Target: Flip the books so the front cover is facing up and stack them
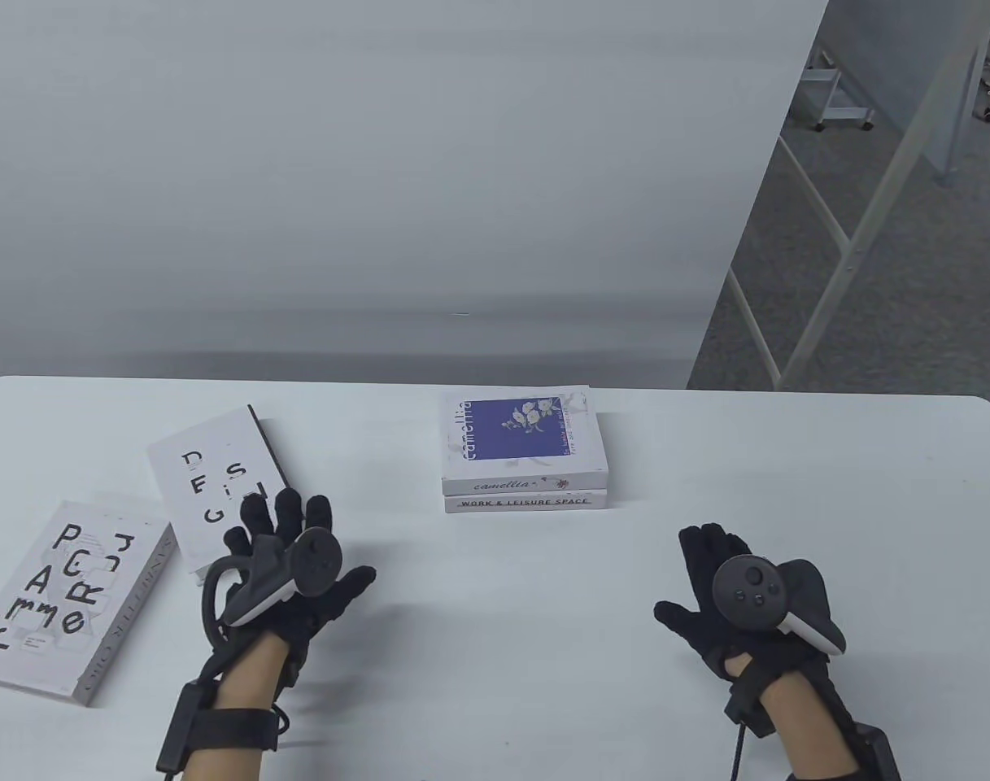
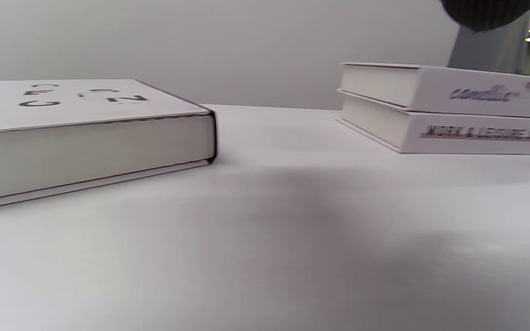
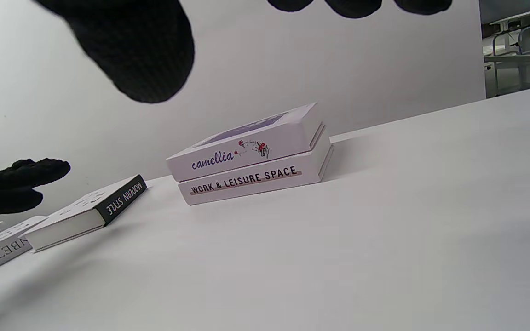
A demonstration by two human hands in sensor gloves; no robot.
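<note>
A stack of two books sits at the table's middle: the blue-covered camellia book (image 1: pixel 521 439) lies on the Work & Leisure Space book (image 1: pixel 525 502); both show in the right wrist view (image 3: pixel 246 149) and the left wrist view (image 2: pixel 449 89). A white book with scattered black letters (image 1: pixel 214 488) lies left of the stack, also in the left wrist view (image 2: pixel 81 133), with a dark spine reading Modern Style (image 3: pixel 124 200). Another white lettered book (image 1: pixel 63 598) lies at the far left. My left hand (image 1: pixel 279 561) is open, fingers spread, over the near right corner of the lettered book. My right hand (image 1: pixel 710 586) is open and empty, over the table.
The white table (image 1: pixel 543 634) has its rounded far edge against a grey wall. To the right, beyond the table, a metal frame (image 1: pixel 836 244) stands on grey carpet.
</note>
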